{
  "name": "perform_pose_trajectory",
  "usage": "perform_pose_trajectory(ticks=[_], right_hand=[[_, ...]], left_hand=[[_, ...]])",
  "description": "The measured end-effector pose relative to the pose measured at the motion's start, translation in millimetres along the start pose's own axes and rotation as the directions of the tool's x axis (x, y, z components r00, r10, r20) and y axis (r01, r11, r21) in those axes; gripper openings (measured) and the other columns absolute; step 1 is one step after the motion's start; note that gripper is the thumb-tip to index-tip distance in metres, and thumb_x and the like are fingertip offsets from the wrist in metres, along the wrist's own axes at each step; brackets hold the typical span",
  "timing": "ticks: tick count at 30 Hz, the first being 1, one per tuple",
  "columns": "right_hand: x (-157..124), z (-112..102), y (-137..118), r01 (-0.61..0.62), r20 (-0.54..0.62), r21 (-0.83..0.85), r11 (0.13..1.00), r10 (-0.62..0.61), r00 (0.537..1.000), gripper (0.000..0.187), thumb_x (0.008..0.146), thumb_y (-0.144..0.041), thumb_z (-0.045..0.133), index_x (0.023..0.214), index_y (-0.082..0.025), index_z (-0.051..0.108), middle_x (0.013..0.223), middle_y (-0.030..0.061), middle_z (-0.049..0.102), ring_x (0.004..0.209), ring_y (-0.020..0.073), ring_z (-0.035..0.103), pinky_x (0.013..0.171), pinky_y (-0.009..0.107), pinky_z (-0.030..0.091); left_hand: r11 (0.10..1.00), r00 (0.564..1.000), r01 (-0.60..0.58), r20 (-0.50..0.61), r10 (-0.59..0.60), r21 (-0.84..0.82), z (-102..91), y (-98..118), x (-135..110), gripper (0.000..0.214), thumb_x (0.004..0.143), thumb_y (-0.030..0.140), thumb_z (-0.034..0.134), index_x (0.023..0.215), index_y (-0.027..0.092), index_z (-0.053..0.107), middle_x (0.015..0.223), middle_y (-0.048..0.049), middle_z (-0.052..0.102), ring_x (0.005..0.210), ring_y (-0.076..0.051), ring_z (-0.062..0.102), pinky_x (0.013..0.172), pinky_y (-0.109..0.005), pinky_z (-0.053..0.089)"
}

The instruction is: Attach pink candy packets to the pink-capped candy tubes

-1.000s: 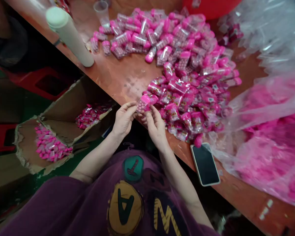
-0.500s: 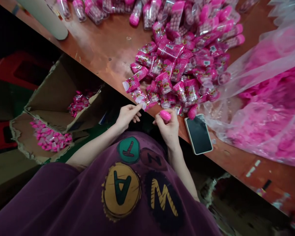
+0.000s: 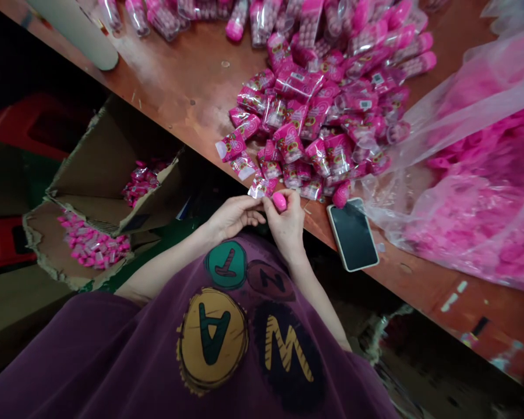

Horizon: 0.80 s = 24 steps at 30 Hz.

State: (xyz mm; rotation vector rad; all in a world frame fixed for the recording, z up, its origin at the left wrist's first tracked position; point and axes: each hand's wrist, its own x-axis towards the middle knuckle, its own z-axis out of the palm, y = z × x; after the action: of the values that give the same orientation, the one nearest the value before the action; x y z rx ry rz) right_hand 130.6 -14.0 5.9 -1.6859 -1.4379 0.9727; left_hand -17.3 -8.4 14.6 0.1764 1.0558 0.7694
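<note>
My right hand (image 3: 286,226) is closed at the table edge around a glossy pink oval cap (image 3: 279,201). Whatever may be below the cap is hidden in the palm. My left hand (image 3: 236,217) is pinched, its thumb and forefinger meeting the right fingertips. What lies in that pinch is too small to make out. Just beyond both hands is a heap of pink printed wrapper packs (image 3: 290,139), with one small wrapper (image 3: 262,187) nearest the fingers. Another pink cap (image 3: 341,194) sits at the heap's near edge.
A phone (image 3: 354,234) lies to the right on the table's edge. Behind it spreads a clear bag of pink pieces (image 3: 475,215). Capped tubes of pink beads (image 3: 310,26) lie at the back. Down left stands a torn cardboard box (image 3: 81,169) holding pink packs.
My right hand has moved left with the pink cap, and the two hands now meet. The clear round piece at my left fingertips no longer shows plainly.
</note>
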Motion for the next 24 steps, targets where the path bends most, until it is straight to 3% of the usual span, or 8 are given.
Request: perform_pose_trajectory(ticks=[2, 5, 10, 17, 21, 24], right_hand=[[2.9, -2.8, -1.2, -0.028, 0.022, -0.052, 0.998, 0.029, 0.999, 0.023, 0.09, -0.042, 0.069, 0.101, -0.023, 0.06, 0.09, 0.0013, 0.069, 0.08, 0.0195, 0.063, 0.076, 0.032, 0.048], [12.6, -9.0, -0.8, -0.026, 0.044, -0.125, 0.992, 0.032, 0.999, 0.02, 0.093, -0.038, 0.063, 0.105, -0.023, 0.061, 0.092, 0.0041, 0.072, 0.082, 0.0228, 0.066, 0.077, 0.034, 0.047], [22.6, -15.2, -3.9, 0.003, 0.128, -0.295, 0.956, 0.037, 0.991, 0.026, 0.096, -0.037, 0.057, 0.117, -0.021, 0.063, 0.098, 0.009, 0.076, 0.085, 0.0267, 0.07, 0.077, 0.035, 0.046], [16.6, -14.9, -15.2, 0.011, 0.145, -0.656, 0.755, 0.112, 0.983, 0.028, 0.103, -0.033, 0.051, 0.122, -0.019, 0.066, 0.096, 0.0153, 0.079, 0.082, 0.031, 0.072, 0.075, 0.036, 0.044], [16.3, -20.0, -8.4, 0.019, 0.108, -0.65, 0.759, 0.068, 0.992, 0.023, 0.101, -0.032, 0.056, 0.117, -0.019, 0.067, 0.093, 0.0149, 0.079, 0.079, 0.0294, 0.07, 0.075, 0.036, 0.045], [15.3, -25.7, -1.8, 0.007, 0.075, -0.604, 0.797, 0.048, 0.996, 0.023, 0.1, -0.034, 0.057, 0.115, -0.02, 0.068, 0.09, 0.0129, 0.077, 0.077, 0.0284, 0.069, 0.075, 0.036, 0.046]], left_hand=[[0.999, 0.998, 0.049, 0.031, -0.048, -0.006, 3.6, -3.9, 1.3, 0.022, 0.104, 0.01, 0.058, 0.088, 0.007, 0.072, 0.067, -0.0058, 0.074, 0.051, -0.011, 0.07, 0.049, -0.018, 0.051], [0.999, 0.998, 0.038, 0.04, -0.039, 0.031, 4.2, -3.7, 6.0, 0.018, 0.104, 0.016, 0.063, 0.092, 0.007, 0.073, 0.077, -0.008, 0.078, 0.052, -0.011, 0.071, 0.048, -0.019, 0.051], [0.993, 0.997, -0.032, -0.064, 0.039, 0.112, -0.9, 4.0, 10.6, 0.024, 0.103, 0.021, 0.068, 0.084, 0.008, 0.071, 0.077, -0.0084, 0.078, 0.05, -0.01, 0.069, 0.047, -0.019, 0.048], [0.985, 0.988, -0.065, -0.125, 0.086, 0.159, -1.2, 2.6, 8.7, 0.027, 0.103, 0.016, 0.065, 0.077, 0.009, 0.069, 0.074, -0.0069, 0.076, 0.047, -0.009, 0.067, 0.045, -0.018, 0.045], [0.97, 0.988, -0.086, -0.103, 0.112, 0.226, -5.3, -0.6, 7.5, 0.032, 0.098, 0.034, 0.076, 0.079, 0.01, 0.07, 0.082, -0.0097, 0.077, 0.05, -0.009, 0.068, 0.046, -0.019, 0.045], [0.9, 0.977, -0.124, -0.109, 0.184, 0.417, -14.2, 3.0, 3.0, 0.045, 0.095, 0.054, 0.076, 0.077, 0.012, 0.071, 0.075, -0.0086, 0.075, 0.045, -0.01, 0.062, 0.042, -0.021, 0.038]])
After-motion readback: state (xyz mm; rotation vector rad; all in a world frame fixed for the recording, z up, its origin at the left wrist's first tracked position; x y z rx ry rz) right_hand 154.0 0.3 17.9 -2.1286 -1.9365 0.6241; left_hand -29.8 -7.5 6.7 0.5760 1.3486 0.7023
